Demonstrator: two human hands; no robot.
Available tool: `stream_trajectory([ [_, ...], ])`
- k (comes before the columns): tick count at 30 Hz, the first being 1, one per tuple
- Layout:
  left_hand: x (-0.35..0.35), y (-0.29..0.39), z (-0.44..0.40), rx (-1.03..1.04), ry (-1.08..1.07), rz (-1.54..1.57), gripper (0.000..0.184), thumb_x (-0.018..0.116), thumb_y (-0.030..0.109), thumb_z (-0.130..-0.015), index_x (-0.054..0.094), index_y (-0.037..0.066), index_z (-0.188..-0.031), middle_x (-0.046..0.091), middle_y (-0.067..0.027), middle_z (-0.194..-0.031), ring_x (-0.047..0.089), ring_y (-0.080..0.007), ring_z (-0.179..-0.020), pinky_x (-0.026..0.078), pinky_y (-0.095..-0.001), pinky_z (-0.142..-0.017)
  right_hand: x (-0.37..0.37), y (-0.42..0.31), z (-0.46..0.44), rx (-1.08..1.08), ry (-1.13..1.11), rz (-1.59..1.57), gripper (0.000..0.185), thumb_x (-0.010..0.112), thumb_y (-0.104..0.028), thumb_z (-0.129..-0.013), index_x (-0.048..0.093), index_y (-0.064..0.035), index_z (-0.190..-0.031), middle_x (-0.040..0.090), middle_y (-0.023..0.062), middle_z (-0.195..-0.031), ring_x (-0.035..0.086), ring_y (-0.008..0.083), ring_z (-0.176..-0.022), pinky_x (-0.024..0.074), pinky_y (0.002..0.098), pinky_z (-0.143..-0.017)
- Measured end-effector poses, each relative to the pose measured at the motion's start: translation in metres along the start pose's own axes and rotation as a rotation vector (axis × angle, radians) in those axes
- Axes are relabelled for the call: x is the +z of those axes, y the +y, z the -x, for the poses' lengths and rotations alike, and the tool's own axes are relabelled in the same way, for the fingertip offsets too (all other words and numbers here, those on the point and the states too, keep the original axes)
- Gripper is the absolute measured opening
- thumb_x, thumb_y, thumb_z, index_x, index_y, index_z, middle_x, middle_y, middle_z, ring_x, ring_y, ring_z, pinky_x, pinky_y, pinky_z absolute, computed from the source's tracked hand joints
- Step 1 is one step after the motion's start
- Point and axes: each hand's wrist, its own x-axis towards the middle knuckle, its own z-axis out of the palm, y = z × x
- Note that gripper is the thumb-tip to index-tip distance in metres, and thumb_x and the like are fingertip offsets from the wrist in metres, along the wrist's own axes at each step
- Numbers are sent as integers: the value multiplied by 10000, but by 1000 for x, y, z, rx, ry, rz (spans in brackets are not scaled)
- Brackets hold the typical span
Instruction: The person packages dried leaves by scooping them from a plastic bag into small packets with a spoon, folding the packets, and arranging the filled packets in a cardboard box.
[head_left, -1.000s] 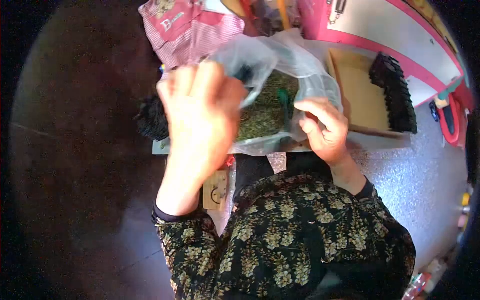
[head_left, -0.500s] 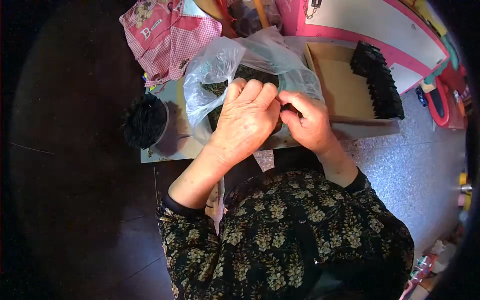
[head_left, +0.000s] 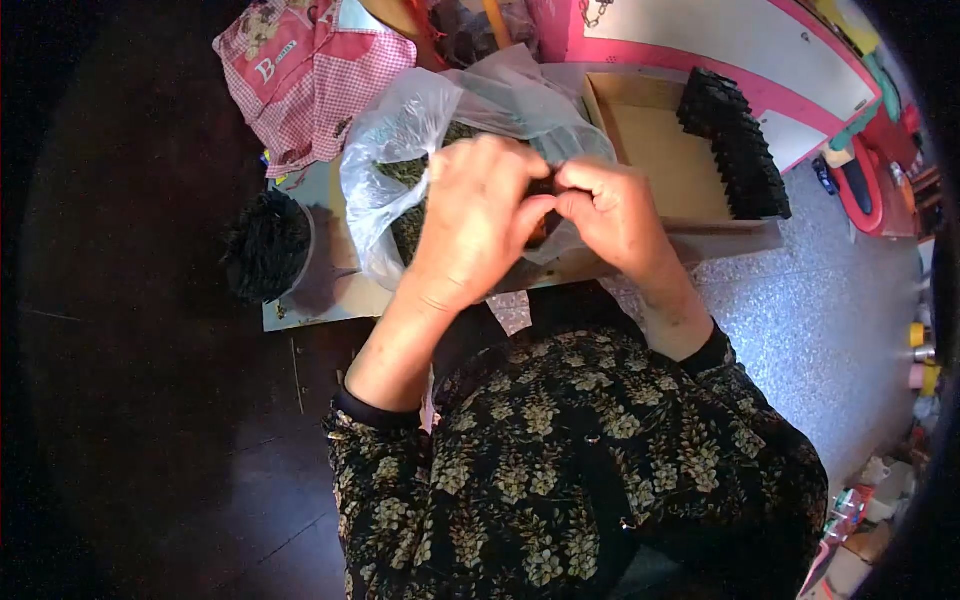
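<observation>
As both hands meet just above center frame, the left hand point(head_left: 475, 212) and right hand point(head_left: 615, 215) bend their fingers toward one another over an open plastic bag point(head_left: 372, 218) of dark green shreds point(head_left: 405, 232); blur and knuckles hide whether anything is pinched between the tips. The bag, on a table point(head_left: 350, 300) at upper center, looks soft and slippery, its thin film likely easy to tear and best gathered at the bunched rim on its left; the loose shreds, probably light, could spill if tipped. At upper right, a shallow carton point(head_left: 655, 150) with black packets point(head_left: 740, 165) stands close by, leaving little room. Leftward, some tabletop separates the bag from a tub of black strips point(head_left: 265, 245) near the edge.
</observation>
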Motion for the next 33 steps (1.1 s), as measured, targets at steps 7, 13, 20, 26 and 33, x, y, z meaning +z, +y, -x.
stream_trajectory([
  [7,26,-41,34,-423,-433,819,770,811,280,-711,423,23,-1325,551,-78,-1140,512,-173,-1058,423,-309,-931,-11,5,-5,-357,147,-8,126,672,42,-701,601,24,-803,632,146,-837,632,256,-787,495,319,-713],
  [13,49,-47,40,-555,-380,751,473,764,144,-754,524,12,-1141,584,-50,-1027,559,-154,-906,461,-287,-823,-12,9,0,-379,49,131,186,675,11,-689,614,30,-864,649,152,-885,632,263,-794,496,315,-708],
  [20,53,-45,44,-380,-195,272,559,773,68,-642,485,-3,-1115,560,-203,-1033,550,-393,-1006,463,-419,-869,-21,-10,1,158,-442,16,416,670,-104,-692,621,-6,-1093,631,193,-1030,614,334,-899,486,377,-798],
  [26,48,-39,44,-320,-227,166,599,800,102,-615,480,-1,-1110,562,-198,-1041,540,-381,-1008,460,-427,-879,3,19,1,-132,-434,85,395,659,-251,-747,638,-68,-1096,604,170,-1114,535,367,-1030,385,441,-943],
  [33,42,-43,54,-375,-170,344,651,819,134,-599,498,27,-1155,576,-179,-1059,554,-368,-1033,465,-406,-897,8,8,-10,-305,-370,141,307,645,-255,-744,651,-62,-982,612,152,-1048,505,399,-1057,327,497,-983],
])
